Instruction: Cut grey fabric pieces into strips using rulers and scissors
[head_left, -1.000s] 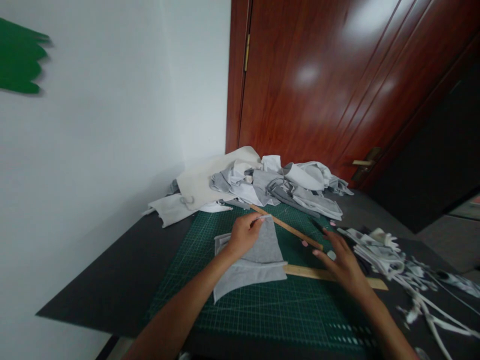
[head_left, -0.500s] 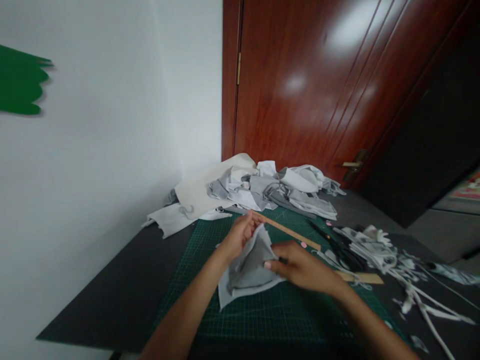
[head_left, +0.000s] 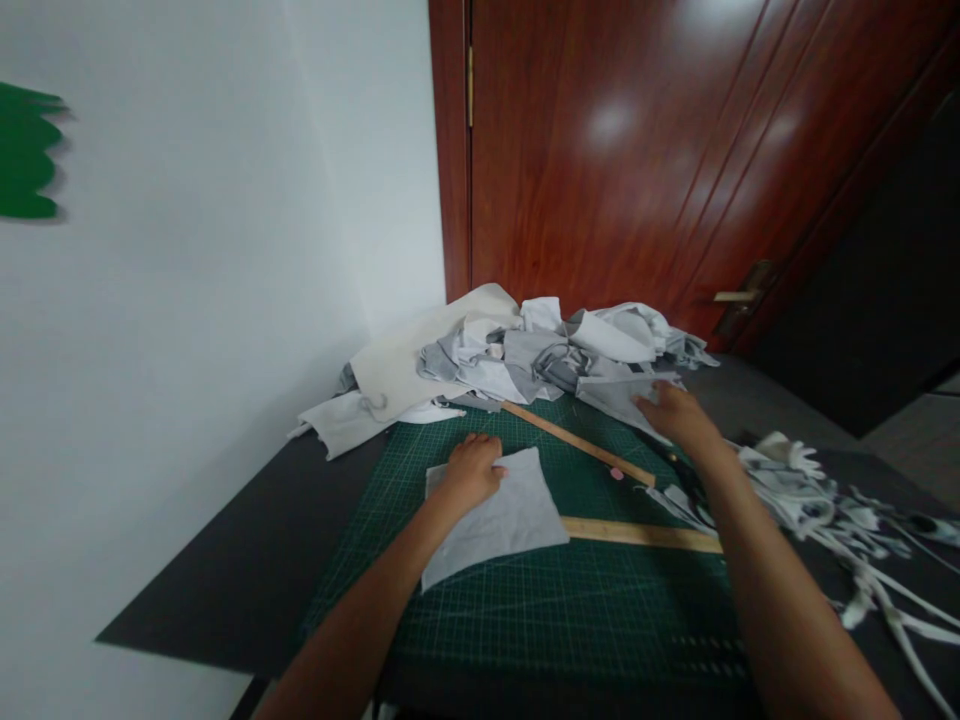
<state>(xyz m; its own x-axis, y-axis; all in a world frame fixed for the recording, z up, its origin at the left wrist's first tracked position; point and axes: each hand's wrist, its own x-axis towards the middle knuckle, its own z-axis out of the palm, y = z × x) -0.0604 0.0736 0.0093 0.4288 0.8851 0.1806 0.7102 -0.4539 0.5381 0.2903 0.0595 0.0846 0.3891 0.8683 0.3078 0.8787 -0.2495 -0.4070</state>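
The light-gray fabric panel (head_left: pixel 517 505) lies flat on the green cutting mat (head_left: pixel 585 605), its left edge a little inside the mat's left border. In front of its near edge, a broad band of printed grid runs toward the body; beyond its far edge, a narrower strip of mat reaches to the fabric pile (head_left: pixel 615 335). On the right, room is tighter: the lower wooden ruler (head_left: pixel 637 533) meets the panel's right edge, and the upper wooden ruler (head_left: pixel 577 440) slants across the mat behind it. Farther right come black scissors (head_left: pixel 694 480) and white fabric strips (head_left: pixel 806 500). The black tabletop (head_left: pixel 300 560) extends left of the mat to its own slanting edge.

The panel is four-sided, its near edge longer than its far one and rising toward the right; no clear long axis can be told. The left hand (head_left: pixel 474 472) rests on its far-left part, fingers curled; whether that grip pinches cloth cannot be told.

The right hand (head_left: pixel 679 412) is over a gray fabric piece (head_left: pixel 609 398) at the pile's near side, long axis roughly left to right. Thumb and forefinger touch it, slightly apart; whether they pinch it cannot be told.
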